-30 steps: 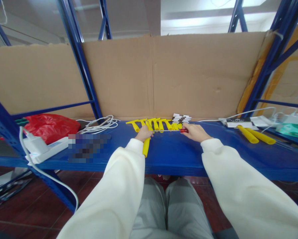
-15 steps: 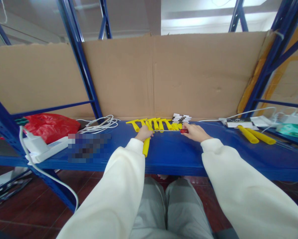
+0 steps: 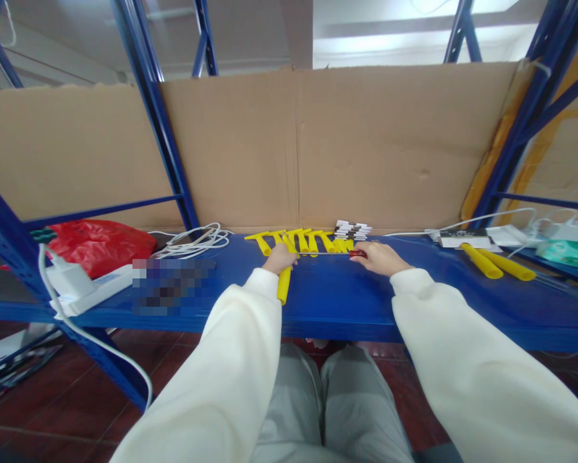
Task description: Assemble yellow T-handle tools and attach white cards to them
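My left hand (image 3: pixel 279 258) is closed around a yellow tool (image 3: pixel 283 287), whose handle sticks out below the fingers toward the front edge. A red-handled screwdriver (image 3: pixel 357 254) is gripped in my right hand (image 3: pixel 379 257). Its thin metal shaft runs level to the left and reaches my left hand; the tip is hidden there. Behind the hands, several yellow tools (image 3: pixel 312 243) lie in a row along the cardboard. At the right end of that row sits a stack of small black-and-white pieces (image 3: pixel 352 229).
On the blue shelf (image 3: pixel 337 296), a coiled white cable (image 3: pixel 197 241), a red bag (image 3: pixel 103 244) and a power strip (image 3: pixel 100 289) lie left. Two yellow tubes (image 3: pixel 481 261) rest at the right near a small box (image 3: pixel 463 240). Cardboard (image 3: pixel 366 148) stands behind.
Both hands stay in nearly the same place. The right hand and the screwdriver handle have shifted very slightly.
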### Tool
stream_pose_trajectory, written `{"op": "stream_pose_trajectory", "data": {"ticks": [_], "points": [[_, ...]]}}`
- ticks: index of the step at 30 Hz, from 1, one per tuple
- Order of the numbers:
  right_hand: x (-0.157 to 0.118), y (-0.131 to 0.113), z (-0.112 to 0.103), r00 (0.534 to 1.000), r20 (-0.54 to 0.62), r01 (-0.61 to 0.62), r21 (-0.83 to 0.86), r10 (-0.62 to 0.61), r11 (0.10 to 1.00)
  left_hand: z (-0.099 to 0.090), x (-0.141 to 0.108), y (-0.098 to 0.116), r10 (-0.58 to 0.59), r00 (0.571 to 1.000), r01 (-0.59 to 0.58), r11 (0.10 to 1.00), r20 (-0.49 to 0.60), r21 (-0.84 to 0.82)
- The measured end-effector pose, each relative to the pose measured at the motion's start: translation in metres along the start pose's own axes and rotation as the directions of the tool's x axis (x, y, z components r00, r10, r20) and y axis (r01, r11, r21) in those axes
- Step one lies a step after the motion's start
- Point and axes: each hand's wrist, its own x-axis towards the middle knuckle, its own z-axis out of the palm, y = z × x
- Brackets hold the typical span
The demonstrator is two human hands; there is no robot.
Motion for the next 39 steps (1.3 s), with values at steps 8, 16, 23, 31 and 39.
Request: {"op": "stream_pose_trajectory", "data": {"ticks": [8,16,23,31,39], "points": [[0.0,-0.002,0.0,0.999,-0.026,-0.038,-0.046,0.036,0.998,0.0,-0.002,0.002,-0.013,1.0,0.013,1.0,-0.006,0.006],[-0.002,-0.001,-0.003,1.0,-0.028,0.011,-0.053,-0.012,0.999,0.001,-0.002,0.0,0.011,1.0,-0.011,1.0,-0.005,0.001],[0.001,0.005,0.002,0.999,-0.04,0.033,0.028,-0.032,0.999,0.0,-0.002,0.002,-0.018,1.0,0.018,1.0,-0.001,0.022],[0.002,0.003,0.002,0.999,-0.048,0.017,-0.004,-0.018,1.0,0.001,0.001,-0.004,0.035,0.999,-0.035,0.999,0.014,0.024],[0.002,0.008,0.003,0.997,-0.047,0.057,0.015,-0.056,0.998,0.004,0.008,-0.009,0.063,0.993,-0.068,0.997,0.104,0.038]]}}
